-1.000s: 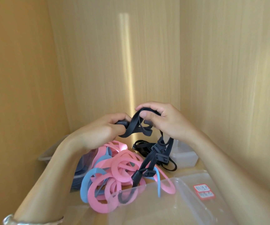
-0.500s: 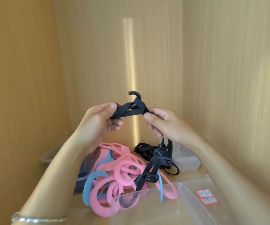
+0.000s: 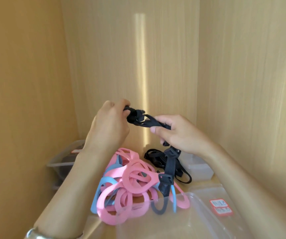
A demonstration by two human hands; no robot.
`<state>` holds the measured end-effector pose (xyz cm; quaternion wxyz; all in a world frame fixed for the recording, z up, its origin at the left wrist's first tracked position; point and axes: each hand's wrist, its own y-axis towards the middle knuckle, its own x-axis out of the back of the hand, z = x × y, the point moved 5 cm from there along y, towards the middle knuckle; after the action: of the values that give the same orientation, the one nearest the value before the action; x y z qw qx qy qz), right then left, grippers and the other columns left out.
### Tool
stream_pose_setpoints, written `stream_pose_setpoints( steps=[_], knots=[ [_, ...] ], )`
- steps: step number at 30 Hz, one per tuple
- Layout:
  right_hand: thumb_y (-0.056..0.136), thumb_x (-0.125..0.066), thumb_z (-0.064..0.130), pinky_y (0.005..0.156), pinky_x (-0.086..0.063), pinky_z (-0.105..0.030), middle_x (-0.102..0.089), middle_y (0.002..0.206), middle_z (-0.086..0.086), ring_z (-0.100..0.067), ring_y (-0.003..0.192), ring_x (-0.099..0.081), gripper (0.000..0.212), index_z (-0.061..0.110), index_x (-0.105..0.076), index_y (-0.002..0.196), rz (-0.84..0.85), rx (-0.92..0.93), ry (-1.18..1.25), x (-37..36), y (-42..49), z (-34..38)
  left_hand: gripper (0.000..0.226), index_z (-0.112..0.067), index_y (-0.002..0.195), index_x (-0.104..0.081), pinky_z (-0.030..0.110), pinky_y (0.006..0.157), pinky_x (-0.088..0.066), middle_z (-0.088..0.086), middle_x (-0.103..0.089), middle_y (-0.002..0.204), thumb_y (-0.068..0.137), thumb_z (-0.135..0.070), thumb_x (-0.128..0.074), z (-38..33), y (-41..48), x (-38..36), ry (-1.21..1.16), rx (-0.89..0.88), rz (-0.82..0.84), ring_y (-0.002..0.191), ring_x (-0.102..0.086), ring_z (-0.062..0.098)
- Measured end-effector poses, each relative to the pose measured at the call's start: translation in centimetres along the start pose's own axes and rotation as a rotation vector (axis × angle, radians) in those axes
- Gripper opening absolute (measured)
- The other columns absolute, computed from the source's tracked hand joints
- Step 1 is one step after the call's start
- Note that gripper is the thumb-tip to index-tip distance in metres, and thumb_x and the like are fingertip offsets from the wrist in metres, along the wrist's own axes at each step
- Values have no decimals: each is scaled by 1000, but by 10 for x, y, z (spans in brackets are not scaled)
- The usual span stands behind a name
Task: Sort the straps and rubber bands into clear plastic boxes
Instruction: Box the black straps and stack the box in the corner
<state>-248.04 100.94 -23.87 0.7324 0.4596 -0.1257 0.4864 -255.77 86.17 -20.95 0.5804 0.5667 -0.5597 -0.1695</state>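
left hand (image 3: 108, 125) grips bunched end of black strap (image 3: 149, 122); right hand (image 3: 176, 133) pinches it alongside.

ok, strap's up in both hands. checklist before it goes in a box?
1. Grip of left hand on black strap: ok.
2. Grip of right hand on it: ok.
3. Strap gathered up: not ok, its tail hangs loose.
4. Tail clear of pink and blue bands: cannot tell, the buckle overlaps them.
5. Lid off the back-left clear box: cannot tell.
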Motion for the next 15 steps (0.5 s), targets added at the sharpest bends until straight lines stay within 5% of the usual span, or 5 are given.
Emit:
stream_pose_setpoints(
  steps=[4,15],
  knots=[
    [97,-54,22,59,-39,-27,-45,57,15,-10,59,-47,19,31,-69,103,-10,50,-21,2,1,6,31,-17,119,-63,29,71,-37,4,-43,94,94,-6,-48,-16,-4,-6,-43,-131,101,85,-49,24],
    [96,-56,21,62,-44,-24,-64,71,21,1,58,-51,23,43,-59,92,-131,71,5,10,2,2,35,-21,111,-69,12,71,-35,8,-61,104,91,3,-53,-8,-6,-12,-133,-187,365,92,-53,17]
  ],
)
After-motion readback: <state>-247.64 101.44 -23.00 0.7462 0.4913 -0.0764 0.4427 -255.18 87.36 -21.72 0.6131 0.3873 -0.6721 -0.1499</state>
